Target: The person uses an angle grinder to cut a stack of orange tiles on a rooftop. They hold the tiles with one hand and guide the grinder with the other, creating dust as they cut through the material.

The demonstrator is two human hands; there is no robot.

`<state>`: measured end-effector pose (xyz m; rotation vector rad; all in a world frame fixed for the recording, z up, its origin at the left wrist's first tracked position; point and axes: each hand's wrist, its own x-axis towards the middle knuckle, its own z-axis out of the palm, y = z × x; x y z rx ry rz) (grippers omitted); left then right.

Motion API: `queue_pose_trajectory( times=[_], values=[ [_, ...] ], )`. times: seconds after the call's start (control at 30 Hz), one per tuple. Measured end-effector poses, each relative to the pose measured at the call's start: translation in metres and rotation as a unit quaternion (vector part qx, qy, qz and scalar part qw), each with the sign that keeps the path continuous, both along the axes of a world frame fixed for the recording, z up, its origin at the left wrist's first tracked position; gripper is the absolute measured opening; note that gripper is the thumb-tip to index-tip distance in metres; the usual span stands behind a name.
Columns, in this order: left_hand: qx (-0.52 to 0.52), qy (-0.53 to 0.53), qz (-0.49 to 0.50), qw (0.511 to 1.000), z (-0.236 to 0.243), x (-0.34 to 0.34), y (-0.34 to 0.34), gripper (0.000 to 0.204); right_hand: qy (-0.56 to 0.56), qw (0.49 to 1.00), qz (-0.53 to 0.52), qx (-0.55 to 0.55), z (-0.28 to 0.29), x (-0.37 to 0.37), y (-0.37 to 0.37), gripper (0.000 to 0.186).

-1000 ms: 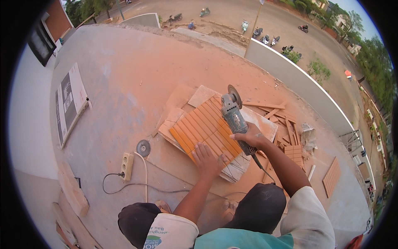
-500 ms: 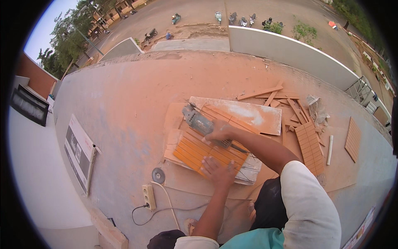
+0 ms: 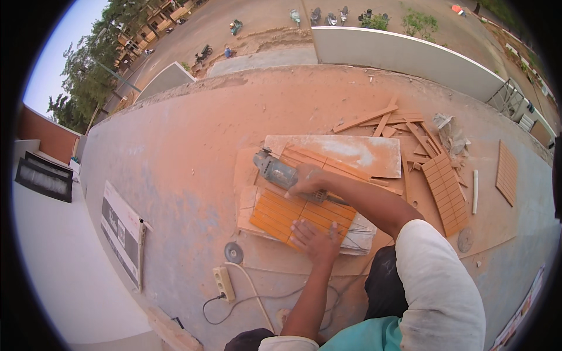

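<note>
My right hand (image 3: 307,180) is wrapped round the body of a dusty grey-blue angle grinder (image 3: 277,171), whose head points to the far left. The grinder lies across the far edge of an orange grooved tile (image 3: 275,215); its disc is hidden from me. With fingers spread, my left hand (image 3: 317,238) rests flat on the near part of that tile. Underneath is a pale dusty slab (image 3: 358,238), and another orange tile strip shows just beyond the grinder.
A whitish board (image 3: 369,157) lies beyond the tile. Cut orange strips (image 3: 383,120) and a grooved tile (image 3: 445,193) are piled to the right. At the near left are a loose disc (image 3: 233,253) and a power strip (image 3: 223,283) with cords. A flat carton (image 3: 122,234) lies further left.
The whole view has shifted slightly. Both hands keep nearly the same places, the right on the grinder and the left flat on the tile.
</note>
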<state>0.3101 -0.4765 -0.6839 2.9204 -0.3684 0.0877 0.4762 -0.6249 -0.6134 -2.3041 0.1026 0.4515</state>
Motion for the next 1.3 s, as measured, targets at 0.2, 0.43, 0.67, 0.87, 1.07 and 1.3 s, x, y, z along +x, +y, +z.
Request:
queue_pose_trajectory(
  times=[0.2,0.43,0.67,0.87,1.07,1.3],
  values=[
    [0.003,-0.001,-0.002,1.0,-0.001,0.0,0.0,0.097,0.037,0.999,0.009,0.032,-0.005,0.004,-0.002,0.09],
    [0.004,0.008,-0.001,1.0,0.001,0.0,-0.001,0.097,0.045,0.999,0.005,0.017,0.0,0.005,-0.001,0.085],
    [0.022,0.024,0.001,0.999,0.002,0.0,-0.002,0.097,0.044,0.999,0.007,0.014,0.004,0.004,-0.002,0.082],
    [0.023,0.05,0.007,0.998,0.005,0.001,-0.001,0.098,0.05,0.999,0.008,0.015,0.008,0.004,-0.001,0.079],
    [0.017,0.073,0.014,0.997,0.007,0.0,-0.003,0.098,0.043,0.999,0.009,0.007,0.005,0.006,-0.001,0.077],
    [0.02,0.065,0.004,0.998,0.007,0.0,-0.001,0.098,0.05,0.999,0.014,0.006,0.009,0.006,-0.002,0.079]
  ],
)
